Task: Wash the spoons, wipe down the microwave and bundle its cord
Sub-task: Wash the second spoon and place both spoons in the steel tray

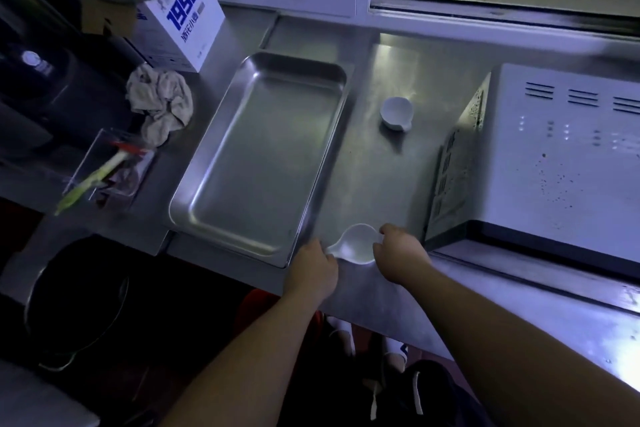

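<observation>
Steel counter (374,166): left hand (313,270) and right hand (401,260) grip a spoon (356,246) beside the tray (256,156).

free: counter (381,166) mid | blocked: tray (207,191) L, microwave (554,156) R

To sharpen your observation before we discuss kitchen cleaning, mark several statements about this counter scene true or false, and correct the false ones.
1. The metal tray holds no spoons. True.
2. The crumpled rag lies on the microwave. False: it lies on the counter, left of the tray.
3. The left hand and the right hand both hold the near white spoon. True.
4. The far white spoon lies in the tray. False: it sits on the counter between tray and microwave.
5. The microwave's top is spotless. False: dark specks dot it.
</observation>
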